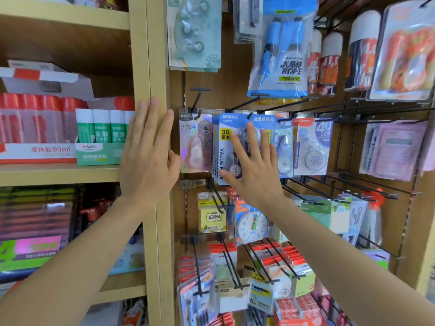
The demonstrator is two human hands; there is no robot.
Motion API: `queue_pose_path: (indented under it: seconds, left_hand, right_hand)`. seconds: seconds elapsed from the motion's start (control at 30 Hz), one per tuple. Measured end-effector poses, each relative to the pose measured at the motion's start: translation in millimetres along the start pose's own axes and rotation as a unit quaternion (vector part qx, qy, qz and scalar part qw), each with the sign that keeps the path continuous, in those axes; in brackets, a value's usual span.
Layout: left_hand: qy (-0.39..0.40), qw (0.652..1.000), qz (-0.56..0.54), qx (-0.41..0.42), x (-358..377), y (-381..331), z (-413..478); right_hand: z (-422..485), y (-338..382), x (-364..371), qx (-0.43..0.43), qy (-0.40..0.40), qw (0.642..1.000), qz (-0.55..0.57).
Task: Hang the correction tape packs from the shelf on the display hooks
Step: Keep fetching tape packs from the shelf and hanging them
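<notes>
Hanging correction tape packs (224,151), wooden display wall (228,81)

Light wooden shelving (141,55) stands beside a brown panelled back wall (231,78).

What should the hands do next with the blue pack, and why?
Probably the right hand should nudge the blue pack straight, then let go. Its flat fingers rest on the pack, which hangs crowded against the pink pack. The left hand only rests on the wooden post.
</notes>
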State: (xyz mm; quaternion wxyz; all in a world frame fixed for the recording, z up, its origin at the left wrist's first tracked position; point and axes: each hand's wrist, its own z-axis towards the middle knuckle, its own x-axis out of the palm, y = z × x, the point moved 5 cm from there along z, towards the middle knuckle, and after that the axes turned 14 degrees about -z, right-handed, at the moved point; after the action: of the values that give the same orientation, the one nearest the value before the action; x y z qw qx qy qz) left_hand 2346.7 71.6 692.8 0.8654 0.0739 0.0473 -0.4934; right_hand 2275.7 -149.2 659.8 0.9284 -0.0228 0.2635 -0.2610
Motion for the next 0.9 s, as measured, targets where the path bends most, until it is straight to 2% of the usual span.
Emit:
queue_pose_path:
  seconds: [0.27,0.47,0.53,0.63,0.73,0.83,0.9]
  left_hand:
    - [0.007,1.000,-0.009,0.001,-0.6,0.7,0.6]
    - [0.021,0.998,-0.053,-0.014,-5.5,-2.3,2.1]
    - [0.003,0.996,-0.086,-0.019,-9.5,-8.0,3.0]
    - [-0.018,0.980,-0.193,0.034,-14.6,-32.4,10.8]
    - [0.070,0.965,-0.250,0.042,-9.8,-61.1,25.3]
    - [0.171,0.955,-0.243,-0.023,6.7,-73.8,39.6]
    - [0.215,0.951,-0.220,-0.036,18.1,-80.1,50.2]
  right_hand:
    - [2.4,-10.3,2.5,-0.033,0.011,0.999,0.006]
    - [4.9,-37.3,-26.4,-0.096,0.070,0.985,0.127]
    - [3.5,-51.3,-33.7,-0.109,0.096,0.979,0.146]
    - [4.2,-72.5,-41.2,-0.111,0.106,0.979,0.131]
    - [10.5,-95.4,-51.0,-0.080,0.109,0.984,0.119]
    - [16.8,-113.6,-63.4,-0.024,0.114,0.983,0.143]
    - [20.5,-122.8,-67.9,0.013,0.116,0.982,0.151]
